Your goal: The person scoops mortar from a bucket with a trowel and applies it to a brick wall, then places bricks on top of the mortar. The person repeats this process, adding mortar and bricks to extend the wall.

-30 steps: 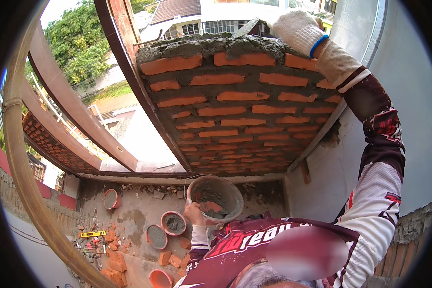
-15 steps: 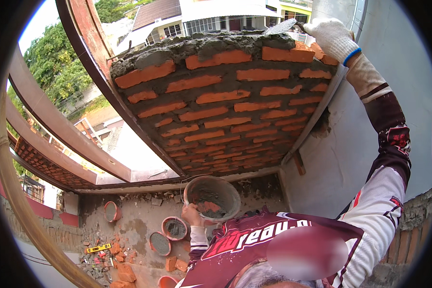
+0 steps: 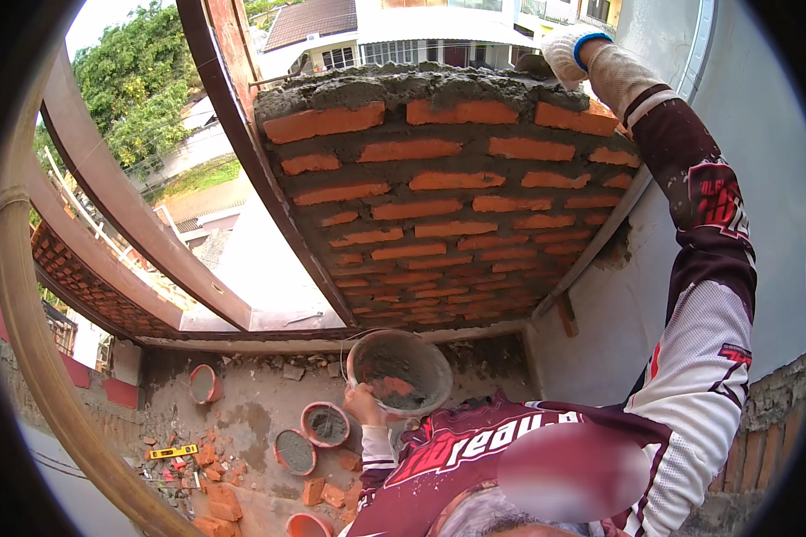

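My right hand (image 3: 566,55), in a white knitted glove with a blue cuff, is closed around a trowel at the right end of the wall top. Only part of the trowel's grey blade (image 3: 535,64) shows; its handle is hidden in the glove. Below stretches a wall of orange bricks (image 3: 457,182), with a rough bed of wet grey mortar (image 3: 367,92) along its top. Down by my body, my bare left hand (image 3: 364,404) grips the rim of a wide bucket (image 3: 432,360) holding some mortar and a piece of brick.
Several small buckets, two with mortar (image 3: 326,424), stand on the floor lower left. Near them lie a yellow spirit level (image 3: 174,452) and broken bricks (image 3: 224,503). A bamboo pole (image 3: 25,304) curves down the left side. A grey plastered wall (image 3: 761,170) rises at right.
My right hand and the trowel have moved left and inward along the wall top, and the blade has dropped toward the mortar. My left hand keeps its grip on the bucket. The view has shifted slightly.
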`<state>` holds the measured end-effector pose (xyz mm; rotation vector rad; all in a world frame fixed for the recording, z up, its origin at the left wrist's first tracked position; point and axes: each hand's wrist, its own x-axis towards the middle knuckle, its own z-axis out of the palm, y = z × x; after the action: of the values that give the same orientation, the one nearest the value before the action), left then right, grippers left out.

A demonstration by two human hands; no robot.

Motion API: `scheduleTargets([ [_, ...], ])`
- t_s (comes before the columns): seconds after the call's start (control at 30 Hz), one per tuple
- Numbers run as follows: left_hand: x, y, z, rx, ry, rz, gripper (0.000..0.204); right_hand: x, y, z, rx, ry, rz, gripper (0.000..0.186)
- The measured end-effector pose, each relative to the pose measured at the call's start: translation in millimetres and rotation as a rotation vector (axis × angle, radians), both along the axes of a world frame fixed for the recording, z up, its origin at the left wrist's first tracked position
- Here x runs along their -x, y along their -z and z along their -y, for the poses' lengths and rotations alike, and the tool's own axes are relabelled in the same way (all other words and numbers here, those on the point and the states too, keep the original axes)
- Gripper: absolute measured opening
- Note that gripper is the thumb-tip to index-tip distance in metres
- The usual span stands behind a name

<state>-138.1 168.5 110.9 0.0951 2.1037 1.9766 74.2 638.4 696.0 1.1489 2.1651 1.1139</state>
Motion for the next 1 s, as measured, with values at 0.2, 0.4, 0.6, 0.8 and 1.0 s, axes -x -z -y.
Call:
scheduleTargets([
  [0.2,5,0,34,0.026,-0.033,0.163,0.016,166,12,14,0.217,-0.319,-0.088,0.012],
  [0.4,15,1,58,-0.044,-0.129,0.137,0.006,218,7,78,0.102,-0.578,-0.345,0.021],
  [0.6,40,3,74,0.139,-0.092,0.060,0.005,89,53,139,0.078,-0.590,-1.001,0.039],
  [0.8,80,13,67,0.005,-0.037,0.177,0.014,-16,184,173,0.659,-0.265,-2.197,0.023],
  [1.0,96,3,53,-0.114,-0.059,0.076,0.016,-52,198,135,0.990,-0.093,-2.899,0.022],
])
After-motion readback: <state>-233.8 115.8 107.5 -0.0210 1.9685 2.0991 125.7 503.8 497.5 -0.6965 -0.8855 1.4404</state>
